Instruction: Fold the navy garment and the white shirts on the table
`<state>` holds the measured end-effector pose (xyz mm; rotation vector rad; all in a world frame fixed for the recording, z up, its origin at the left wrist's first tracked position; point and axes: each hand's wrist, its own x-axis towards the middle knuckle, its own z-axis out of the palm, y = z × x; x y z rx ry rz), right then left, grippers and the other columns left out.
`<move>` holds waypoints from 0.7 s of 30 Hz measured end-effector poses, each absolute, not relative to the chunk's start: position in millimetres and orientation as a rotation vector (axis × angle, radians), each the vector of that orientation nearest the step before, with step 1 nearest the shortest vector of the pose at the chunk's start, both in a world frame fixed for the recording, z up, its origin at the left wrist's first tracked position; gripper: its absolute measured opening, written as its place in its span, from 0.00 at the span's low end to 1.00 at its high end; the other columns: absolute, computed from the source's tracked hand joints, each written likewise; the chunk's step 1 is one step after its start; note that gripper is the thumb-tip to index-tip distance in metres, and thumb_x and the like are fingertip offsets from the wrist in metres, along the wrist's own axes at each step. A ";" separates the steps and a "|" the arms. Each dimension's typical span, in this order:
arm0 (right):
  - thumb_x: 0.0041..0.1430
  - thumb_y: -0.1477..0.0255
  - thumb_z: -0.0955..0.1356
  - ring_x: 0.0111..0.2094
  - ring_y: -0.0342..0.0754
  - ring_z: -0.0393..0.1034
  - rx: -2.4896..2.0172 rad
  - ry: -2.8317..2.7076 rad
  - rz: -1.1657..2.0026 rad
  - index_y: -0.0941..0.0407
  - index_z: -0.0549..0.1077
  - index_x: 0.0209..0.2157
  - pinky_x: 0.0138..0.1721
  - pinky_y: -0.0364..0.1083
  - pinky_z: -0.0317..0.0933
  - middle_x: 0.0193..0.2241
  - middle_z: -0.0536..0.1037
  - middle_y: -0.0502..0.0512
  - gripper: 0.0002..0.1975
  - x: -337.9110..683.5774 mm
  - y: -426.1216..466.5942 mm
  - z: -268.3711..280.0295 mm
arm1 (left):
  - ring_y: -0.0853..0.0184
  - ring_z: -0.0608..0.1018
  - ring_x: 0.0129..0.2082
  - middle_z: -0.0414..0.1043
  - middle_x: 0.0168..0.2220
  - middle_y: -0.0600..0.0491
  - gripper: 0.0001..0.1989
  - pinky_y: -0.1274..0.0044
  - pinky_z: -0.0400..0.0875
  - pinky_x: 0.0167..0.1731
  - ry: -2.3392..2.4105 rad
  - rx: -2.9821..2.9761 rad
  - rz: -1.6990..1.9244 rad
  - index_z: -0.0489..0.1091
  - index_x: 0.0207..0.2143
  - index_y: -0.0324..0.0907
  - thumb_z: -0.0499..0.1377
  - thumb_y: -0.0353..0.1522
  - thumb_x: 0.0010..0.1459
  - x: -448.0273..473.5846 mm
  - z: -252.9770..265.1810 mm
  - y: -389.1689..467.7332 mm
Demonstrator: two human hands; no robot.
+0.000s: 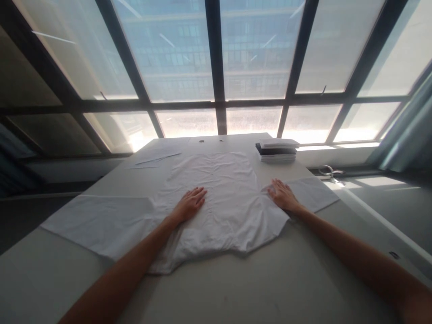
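A white shirt (229, 202) lies spread over the table, its body in the middle and wrinkled along the centre and near edge. One sleeve (101, 220) stretches out to the left, and the other sleeve (310, 193) reaches to the right. My left hand (191, 203) rests flat on the shirt's body, left of its centre line, fingers extended. Over at the shirt's right side, where the sleeve joins, my right hand (283, 195) lies flat with fingers stretched forward. Neither hand grips the cloth.
Toward the back right of the white table (229, 288) sits a stack of folded white and black items (277, 150). Thin white sheets (155, 158) lie at the back left. Large windows (182, 49) rise beyond; a curtain (405, 126) hangs at right.
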<state>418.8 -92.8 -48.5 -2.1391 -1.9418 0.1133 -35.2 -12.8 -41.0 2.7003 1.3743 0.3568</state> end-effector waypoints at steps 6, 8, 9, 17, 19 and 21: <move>0.71 0.60 0.55 0.72 0.57 0.43 -2.118 -1.978 0.058 0.62 0.56 0.71 0.69 0.59 0.42 0.71 0.53 0.65 0.33 454.2 -71.0 -51.8 | 0.51 0.54 0.72 0.53 0.72 0.48 0.26 0.51 0.50 0.67 1.497 2.685 0.295 0.58 0.70 0.49 0.44 0.42 0.73 -9.8 -34.3 -26.9; 0.71 0.62 0.55 0.72 0.57 0.43 -2.077 -1.999 0.070 0.63 0.56 0.70 0.69 0.59 0.43 0.71 0.54 0.66 0.32 464.7 -63.5 -49.1 | 0.50 0.54 0.72 0.52 0.72 0.48 0.26 0.50 0.49 0.67 1.525 2.670 0.282 0.58 0.70 0.49 0.44 0.42 0.73 2.4 -32.4 -26.6; 0.71 0.63 0.56 0.72 0.58 0.44 -2.054 -2.009 0.071 0.64 0.58 0.69 0.69 0.59 0.43 0.71 0.55 0.67 0.31 470.1 -60.4 -47.1 | 0.49 0.54 0.72 0.51 0.72 0.47 0.27 0.50 0.49 0.67 1.534 2.662 0.273 0.58 0.70 0.48 0.44 0.42 0.73 8.9 -31.7 -25.3; 0.64 0.72 0.62 0.64 0.61 0.59 -1.868 -1.878 -0.170 0.65 0.74 0.56 0.64 0.57 0.51 0.61 0.70 0.74 0.22 444.8 -59.8 -16.8 | 0.51 0.58 0.70 0.57 0.70 0.44 0.24 0.50 0.52 0.66 1.460 2.597 0.316 0.64 0.66 0.46 0.48 0.40 0.71 37.5 -21.5 -3.9; 0.63 0.72 0.62 0.58 0.59 0.67 -1.693 -1.901 -0.072 0.61 0.76 0.52 0.61 0.56 0.57 0.54 0.76 0.69 0.20 405.5 -71.2 -9.9 | 0.55 0.67 0.65 0.66 0.64 0.42 0.21 0.58 0.59 0.65 1.356 2.609 0.363 0.70 0.60 0.43 0.51 0.37 0.69 31.7 -14.8 -10.0; 0.63 0.69 0.63 0.47 0.56 0.75 -1.555 -1.966 0.203 0.57 0.78 0.49 0.53 0.53 0.65 0.49 0.80 0.64 0.17 362.5 -88.0 -5.8 | 0.57 0.74 0.58 0.73 0.56 0.42 0.17 0.65 0.65 0.62 1.274 2.602 0.420 0.74 0.54 0.42 0.55 0.36 0.66 21.6 -7.8 -26.0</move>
